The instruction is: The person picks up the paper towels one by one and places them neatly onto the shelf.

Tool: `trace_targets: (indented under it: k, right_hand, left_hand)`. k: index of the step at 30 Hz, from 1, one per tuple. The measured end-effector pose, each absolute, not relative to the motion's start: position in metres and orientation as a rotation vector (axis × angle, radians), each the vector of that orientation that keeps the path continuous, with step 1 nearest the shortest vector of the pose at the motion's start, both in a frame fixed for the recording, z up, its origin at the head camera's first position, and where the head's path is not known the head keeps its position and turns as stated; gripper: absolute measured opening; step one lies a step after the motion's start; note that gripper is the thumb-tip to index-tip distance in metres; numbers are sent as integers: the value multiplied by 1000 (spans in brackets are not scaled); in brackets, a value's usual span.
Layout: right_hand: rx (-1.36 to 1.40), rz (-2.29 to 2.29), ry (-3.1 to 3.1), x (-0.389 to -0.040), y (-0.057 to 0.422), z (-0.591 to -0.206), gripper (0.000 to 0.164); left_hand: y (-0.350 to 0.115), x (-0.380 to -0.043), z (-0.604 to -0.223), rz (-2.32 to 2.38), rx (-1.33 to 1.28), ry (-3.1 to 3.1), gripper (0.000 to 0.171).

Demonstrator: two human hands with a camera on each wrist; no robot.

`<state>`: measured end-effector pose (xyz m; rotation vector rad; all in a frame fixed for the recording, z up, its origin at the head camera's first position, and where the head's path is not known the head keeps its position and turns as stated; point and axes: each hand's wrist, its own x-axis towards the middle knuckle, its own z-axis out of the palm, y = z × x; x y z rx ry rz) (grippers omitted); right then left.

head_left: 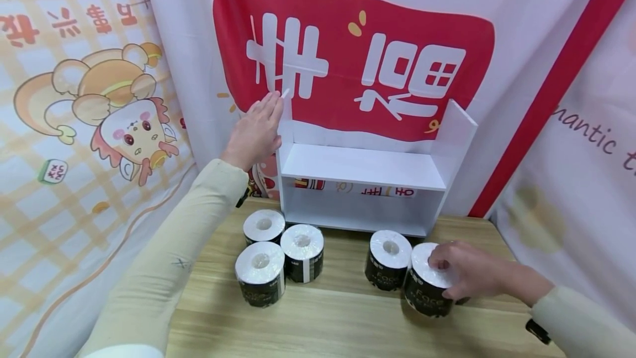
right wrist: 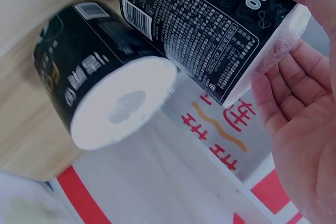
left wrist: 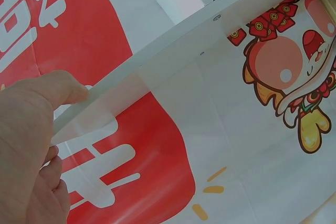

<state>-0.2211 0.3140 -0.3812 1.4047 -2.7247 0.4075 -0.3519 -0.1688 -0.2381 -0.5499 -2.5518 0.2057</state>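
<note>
A small white shelf unit (head_left: pixel 365 167) with two tall side panels stands against the backdrop. My left hand (head_left: pixel 255 131) grips the upper end of its left panel; in the left wrist view the thumb lies on one face of the panel (left wrist: pixel 142 72), with fingers on the other. At the right, my right hand (head_left: pixel 469 269) holds a toilet paper roll (head_left: pixel 426 294) in a black wrapper, the thumb on its side and the fingers at its white end. Another roll (head_left: pixel 387 261) is just left of it. One more roll (right wrist: pixel 100 77) is mostly hidden behind the hand in the head view.
Three more toilet paper rolls stand grouped left of centre: a back one (head_left: pixel 263 226), a front one (head_left: pixel 260 275) and one to their right (head_left: pixel 302 253). They all rest on the wood-grain table (head_left: pixel 338 325). Printed cloth (head_left: pixel 348 65) hangs behind and at the sides.
</note>
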Motion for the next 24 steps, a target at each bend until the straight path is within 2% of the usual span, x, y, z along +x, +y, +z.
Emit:
trace_targets:
  k: [17,24]
  right_hand:
    - [1298,314,-2902,-224,306,-316,38]
    - [1236,276,-2974,-227,297,-292,44]
  left_hand:
    - [-169,-357,-238,205,-562,-2538,98]
    - [-170,-358,-239,206,-562,-2547,98]
